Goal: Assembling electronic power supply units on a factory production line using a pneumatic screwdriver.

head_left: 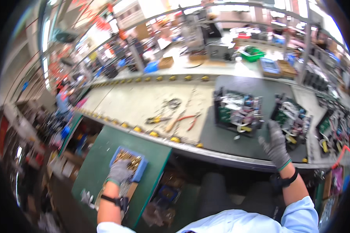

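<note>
My left hand (121, 171), in a grey knit glove, reaches into a blue bin (142, 169) of small brass-coloured metal parts (130, 158). Its fingertips are hidden among the parts, so I cannot tell whether they grip any. On the right, my gloved right hand (276, 146) is held with thumb and fingers apart, nothing in it. It is beside a circuit board assembly (291, 116) with white cables and yellow pieces. Left of that hand, a similar circuit board assembly (239, 110) lies on a dark mat (221, 141).
Pliers with red handles (188, 121), a yellow-and-black tool (157, 119) and a coiled dark cable (174, 103) lie on the pale bench. More boards (334, 126) stand at the far right. A green bin (252, 54) sits across the bench. Yellow rollers (153, 133) line the near rail.
</note>
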`<control>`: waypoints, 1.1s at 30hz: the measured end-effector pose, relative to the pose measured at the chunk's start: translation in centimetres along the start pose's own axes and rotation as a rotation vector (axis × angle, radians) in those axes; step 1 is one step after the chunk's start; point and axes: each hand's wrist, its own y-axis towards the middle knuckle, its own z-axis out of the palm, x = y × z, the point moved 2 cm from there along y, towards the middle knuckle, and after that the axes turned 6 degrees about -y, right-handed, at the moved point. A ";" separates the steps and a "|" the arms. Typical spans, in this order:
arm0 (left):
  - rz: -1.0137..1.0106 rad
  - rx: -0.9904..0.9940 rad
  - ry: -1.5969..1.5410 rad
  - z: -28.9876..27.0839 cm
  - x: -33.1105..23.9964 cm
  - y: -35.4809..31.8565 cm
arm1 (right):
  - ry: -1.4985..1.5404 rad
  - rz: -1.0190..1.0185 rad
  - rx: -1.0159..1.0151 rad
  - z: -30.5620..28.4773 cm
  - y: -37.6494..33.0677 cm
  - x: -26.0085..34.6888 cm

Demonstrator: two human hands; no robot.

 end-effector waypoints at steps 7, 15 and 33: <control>0.098 -0.135 -0.049 0.5 2.0 2.9 | -0.145 0.193 0.338 -16.9 -10.0 -4.9; -0.012 -0.364 0.001 1.3 3.2 3.4 | -1.044 0.300 1.221 -21.5 -17.5 -19.6; -0.371 -0.082 -1.699 0.2 5.0 0.4 | -0.069 0.309 2.024 -24.8 5.3 8.7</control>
